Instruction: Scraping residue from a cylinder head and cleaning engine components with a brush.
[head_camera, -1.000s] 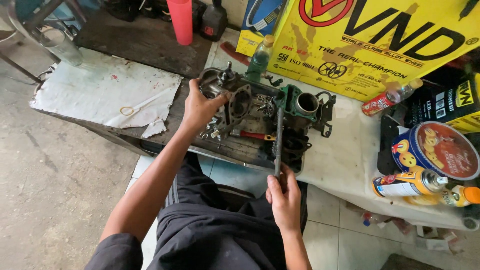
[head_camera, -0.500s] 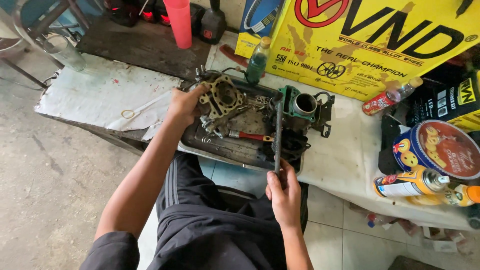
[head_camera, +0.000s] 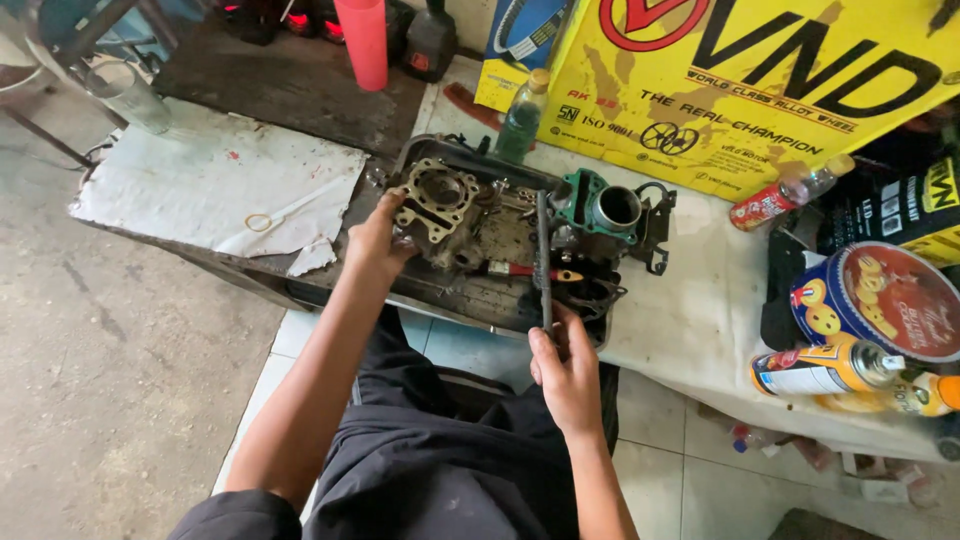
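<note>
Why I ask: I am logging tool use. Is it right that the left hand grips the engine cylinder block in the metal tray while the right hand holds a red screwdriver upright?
Not quite. The head view shows the right hand holding a long dark metal rod, not a red screwdriver. The left hand does grip the engine cylinder block in the metal tray.

A low work surface covered with a stained pale cloth (head_camera: 700, 320) sits above a tiled floor (head_camera: 660, 450). On it rests a dark metal tray (head_camera: 480, 305) carrying an engine cylinder block (head_camera: 435, 205), a green engine casing (head_camera: 600, 210) and a red-handled tool (head_camera: 515, 269). Right of the tray lie a round biscuit tin (head_camera: 880, 300) and a spray can (head_camera: 825, 367) on its side. Behind it stand a green bottle (head_camera: 522, 120) and a yellow carton (head_camera: 760, 80). To the left, a torn white sheet (head_camera: 200, 185) covers a dark board (head_camera: 290, 95).
</note>
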